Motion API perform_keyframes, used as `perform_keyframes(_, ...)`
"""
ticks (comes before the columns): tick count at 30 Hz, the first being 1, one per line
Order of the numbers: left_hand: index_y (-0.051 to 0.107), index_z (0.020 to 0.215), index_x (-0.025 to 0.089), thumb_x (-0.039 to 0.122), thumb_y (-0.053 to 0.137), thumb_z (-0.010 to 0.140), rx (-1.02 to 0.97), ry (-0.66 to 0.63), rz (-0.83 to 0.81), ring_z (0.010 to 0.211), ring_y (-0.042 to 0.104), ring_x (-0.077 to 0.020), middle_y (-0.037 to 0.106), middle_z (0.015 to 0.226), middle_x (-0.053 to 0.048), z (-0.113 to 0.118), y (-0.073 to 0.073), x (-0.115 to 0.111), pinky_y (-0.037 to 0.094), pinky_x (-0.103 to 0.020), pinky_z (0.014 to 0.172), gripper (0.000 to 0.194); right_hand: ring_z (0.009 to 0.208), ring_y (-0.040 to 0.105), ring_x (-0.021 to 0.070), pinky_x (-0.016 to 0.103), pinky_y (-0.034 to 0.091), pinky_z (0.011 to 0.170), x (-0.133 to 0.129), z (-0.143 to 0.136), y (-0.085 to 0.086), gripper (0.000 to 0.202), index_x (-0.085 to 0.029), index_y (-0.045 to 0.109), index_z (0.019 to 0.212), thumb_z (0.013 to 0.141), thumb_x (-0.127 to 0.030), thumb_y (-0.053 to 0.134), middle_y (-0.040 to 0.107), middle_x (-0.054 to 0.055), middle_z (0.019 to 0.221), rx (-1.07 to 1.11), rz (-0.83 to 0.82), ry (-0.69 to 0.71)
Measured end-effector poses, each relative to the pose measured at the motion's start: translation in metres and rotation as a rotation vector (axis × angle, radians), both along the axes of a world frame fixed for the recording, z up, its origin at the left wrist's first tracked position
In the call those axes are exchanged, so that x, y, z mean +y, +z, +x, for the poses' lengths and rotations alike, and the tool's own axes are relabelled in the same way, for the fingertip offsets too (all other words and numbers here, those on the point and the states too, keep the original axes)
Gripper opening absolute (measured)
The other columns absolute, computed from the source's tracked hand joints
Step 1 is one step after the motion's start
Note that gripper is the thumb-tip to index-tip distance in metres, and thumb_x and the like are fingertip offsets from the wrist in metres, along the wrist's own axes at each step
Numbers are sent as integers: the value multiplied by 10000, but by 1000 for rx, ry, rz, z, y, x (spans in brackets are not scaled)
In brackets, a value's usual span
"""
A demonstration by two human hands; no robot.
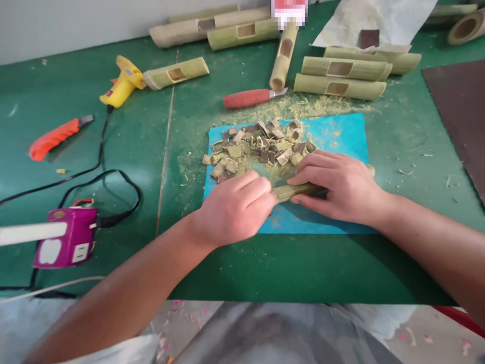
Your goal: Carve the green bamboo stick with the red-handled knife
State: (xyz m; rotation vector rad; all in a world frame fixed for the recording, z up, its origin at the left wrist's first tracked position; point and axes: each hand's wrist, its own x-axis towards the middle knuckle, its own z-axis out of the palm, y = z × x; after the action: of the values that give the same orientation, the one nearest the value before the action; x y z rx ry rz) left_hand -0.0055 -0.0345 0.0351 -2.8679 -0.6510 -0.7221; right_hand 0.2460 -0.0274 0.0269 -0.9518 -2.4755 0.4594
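A short bamboo tube (291, 192) lies low over a blue sheet (341, 131), with its far right end showing past my right hand (337, 184). The fingers and thumb of that hand are wrapped round the tube's middle. My left hand (242, 207) is closed in a fist at the tube's left end; whether a small piece sits under its fingers is hidden. Just beyond the hands, a heap of small brown sandpaper squares (265, 144) lies on the sheet, mixed with pale bamboo dust and shavings.
A red-handled knife (248, 98) lies behind the sheet. Several notched bamboo tubes (341, 88) line the back. To the left are an orange cutter (56, 139), a corded yellow tool (125, 83) and a purple power adapter (68, 237). A dark brown sheet (462, 111) covers the right.
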Motion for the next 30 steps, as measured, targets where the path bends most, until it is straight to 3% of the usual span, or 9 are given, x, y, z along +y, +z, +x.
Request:
perform_keyframes(15, 618, 691, 174, 121, 548, 972, 1, 29, -125, 671, 465, -165, 603, 716, -38, -2, 9, -1, 418, -301, 602, 294, 915, 697, 254, 358, 507, 734, 0, 2, -2, 225, -163, 733, 990, 938, -371, 668, 746, 98, 983, 3, 13, -5)
perform_keyframes(21, 645, 709, 170, 150, 588, 969, -32, 8, -108, 673, 483, -166, 623, 720, -39, 0, 4, 4, 418, -298, 589, 267, 922, 692, 260, 370, 510, 745, 1, 1, -1, 236, -160, 731, 985, 945, -381, 655, 744, 102, 980, 4, 17, 1)
perform_keyframes(30, 707, 928, 164, 191, 684, 946, -198, 56, -404, 865, 672, -160, 745, 977, -61, -2, 1, 1, 542, -299, 804, 40, 897, 696, 251, 356, 500, 712, -1, 1, -1, 224, -167, 726, 989, 948, -375, 653, 746, 89, 977, -7, 51, 3)
